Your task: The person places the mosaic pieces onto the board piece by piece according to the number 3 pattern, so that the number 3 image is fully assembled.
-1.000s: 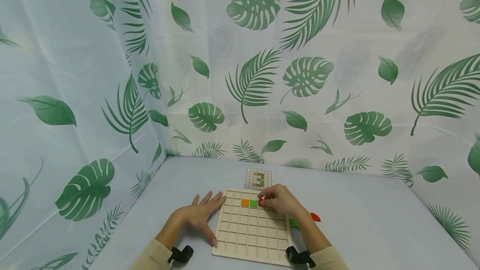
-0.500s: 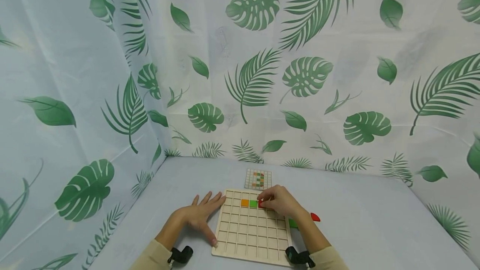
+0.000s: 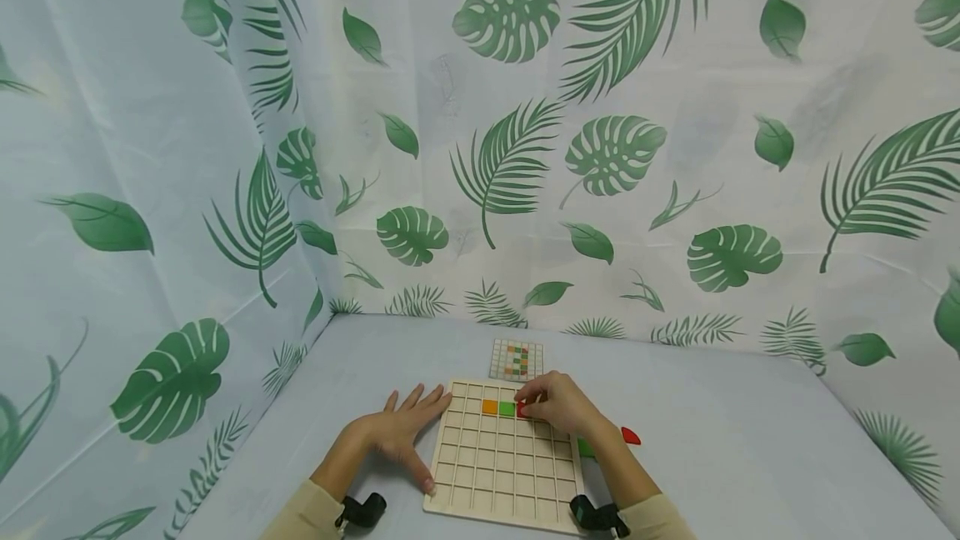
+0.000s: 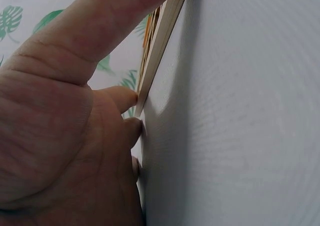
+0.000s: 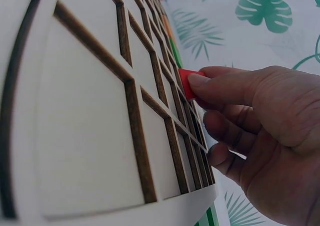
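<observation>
A wooden grid board (image 3: 495, 473) lies on the table. In one of its upper rows sit an orange square tile (image 3: 490, 407) and, touching it on the right, a green square tile (image 3: 507, 409). My right hand (image 3: 558, 401) pinches a red tile (image 5: 188, 81) between thumb and forefinger at the cell right of the green one; the fingers partly cover it. My left hand (image 3: 397, 432) has its fingers spread along the board's left edge, with the thumb at the near left corner. The left wrist view shows that palm (image 4: 95, 146) beside the board's side.
Behind the board lies a small pattern card (image 3: 517, 360) with a coloured grid. Right of the board are a rounded red piece (image 3: 631, 436) and a green piece (image 3: 587, 448), partly hidden by the right forearm. A leaf-print curtain (image 3: 525, 273) stands behind the table.
The red tile has shifted slightly under my right fingers and now sits more squarely in line with the green tile. The left hand has stayed in place.
</observation>
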`<state>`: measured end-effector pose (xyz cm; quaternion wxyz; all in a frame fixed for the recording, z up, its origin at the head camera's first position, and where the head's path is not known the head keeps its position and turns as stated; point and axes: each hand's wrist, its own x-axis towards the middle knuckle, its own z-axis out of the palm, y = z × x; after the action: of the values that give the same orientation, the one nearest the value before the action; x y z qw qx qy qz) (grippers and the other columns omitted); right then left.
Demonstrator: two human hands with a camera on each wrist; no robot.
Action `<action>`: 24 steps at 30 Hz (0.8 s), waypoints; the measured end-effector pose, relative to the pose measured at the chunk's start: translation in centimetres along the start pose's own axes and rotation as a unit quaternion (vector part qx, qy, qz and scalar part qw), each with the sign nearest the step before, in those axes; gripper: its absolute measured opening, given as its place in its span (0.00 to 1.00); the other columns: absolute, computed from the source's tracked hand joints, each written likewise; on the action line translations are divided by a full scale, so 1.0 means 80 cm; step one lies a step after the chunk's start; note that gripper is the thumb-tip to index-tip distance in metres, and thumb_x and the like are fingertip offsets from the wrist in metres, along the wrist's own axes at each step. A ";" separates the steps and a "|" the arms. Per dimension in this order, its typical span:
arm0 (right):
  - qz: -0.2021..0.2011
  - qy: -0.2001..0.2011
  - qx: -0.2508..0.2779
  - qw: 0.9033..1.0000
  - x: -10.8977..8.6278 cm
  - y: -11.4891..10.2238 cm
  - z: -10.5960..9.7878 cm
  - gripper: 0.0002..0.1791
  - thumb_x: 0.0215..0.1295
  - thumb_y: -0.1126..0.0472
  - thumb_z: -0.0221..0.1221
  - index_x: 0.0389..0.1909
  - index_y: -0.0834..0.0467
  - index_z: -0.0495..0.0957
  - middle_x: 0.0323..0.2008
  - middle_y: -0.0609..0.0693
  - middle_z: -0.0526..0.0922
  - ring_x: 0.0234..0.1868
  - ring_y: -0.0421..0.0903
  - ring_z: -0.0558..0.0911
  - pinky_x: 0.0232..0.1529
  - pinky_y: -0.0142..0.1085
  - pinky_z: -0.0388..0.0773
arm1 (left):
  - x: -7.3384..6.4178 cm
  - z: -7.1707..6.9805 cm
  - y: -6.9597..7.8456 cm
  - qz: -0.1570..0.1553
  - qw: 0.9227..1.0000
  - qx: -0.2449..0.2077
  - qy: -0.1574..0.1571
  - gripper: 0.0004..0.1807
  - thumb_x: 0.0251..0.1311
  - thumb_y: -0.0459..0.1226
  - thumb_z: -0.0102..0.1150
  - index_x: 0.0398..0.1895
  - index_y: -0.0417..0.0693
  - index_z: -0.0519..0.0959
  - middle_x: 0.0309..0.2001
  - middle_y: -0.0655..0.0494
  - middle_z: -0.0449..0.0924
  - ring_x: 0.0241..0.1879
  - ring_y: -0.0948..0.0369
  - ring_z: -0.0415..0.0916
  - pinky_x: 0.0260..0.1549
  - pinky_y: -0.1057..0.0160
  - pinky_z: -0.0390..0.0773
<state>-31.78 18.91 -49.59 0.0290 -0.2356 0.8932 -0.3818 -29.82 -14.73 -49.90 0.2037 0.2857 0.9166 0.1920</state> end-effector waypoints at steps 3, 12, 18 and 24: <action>0.001 0.009 -0.005 1.000 0.000 0.000 0.001 0.07 0.64 0.68 0.69 0.42 0.58 0.90 0.33 0.45 0.88 0.30 0.42 0.77 0.29 0.31 0.76 | 0.000 0.000 0.001 0.000 1.000 0.001 -0.001 0.77 0.36 0.65 0.82 0.86 0.58 0.43 0.87 0.51 0.35 0.84 0.41 0.27 0.75 0.26 0.29; 0.014 0.019 -0.015 1.000 -0.002 -0.001 0.002 0.04 0.62 0.66 0.72 0.36 0.54 0.89 0.29 0.42 0.85 0.29 0.41 0.77 0.30 0.32 0.77 | -0.001 0.000 0.000 0.002 1.000 0.006 0.000 0.77 0.37 0.65 0.82 0.86 0.59 0.42 0.87 0.51 0.35 0.85 0.42 0.27 0.76 0.27 0.29; 0.008 0.014 -0.024 1.000 -0.001 -0.002 0.003 0.05 0.60 0.63 0.74 0.36 0.55 0.89 0.30 0.43 0.87 0.28 0.40 0.77 0.29 0.31 0.77 | -0.001 -0.001 0.000 -0.005 1.000 0.004 -0.002 0.77 0.36 0.66 0.81 0.86 0.61 0.41 0.87 0.52 0.34 0.85 0.42 0.26 0.76 0.27 0.28; 0.007 0.012 -0.030 0.999 -0.001 -0.004 0.004 0.07 0.60 0.62 0.74 0.38 0.57 0.90 0.34 0.46 0.90 0.29 0.41 0.78 0.29 0.31 0.77 | 0.000 0.001 0.000 -0.008 1.000 0.004 -0.002 0.77 0.36 0.66 0.81 0.86 0.61 0.42 0.87 0.52 0.34 0.85 0.42 0.27 0.76 0.27 0.29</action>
<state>-31.51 18.54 -49.59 0.0140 -0.2251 0.9065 -0.3570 -29.81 -14.71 -49.98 0.2057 0.2796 0.9191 0.1866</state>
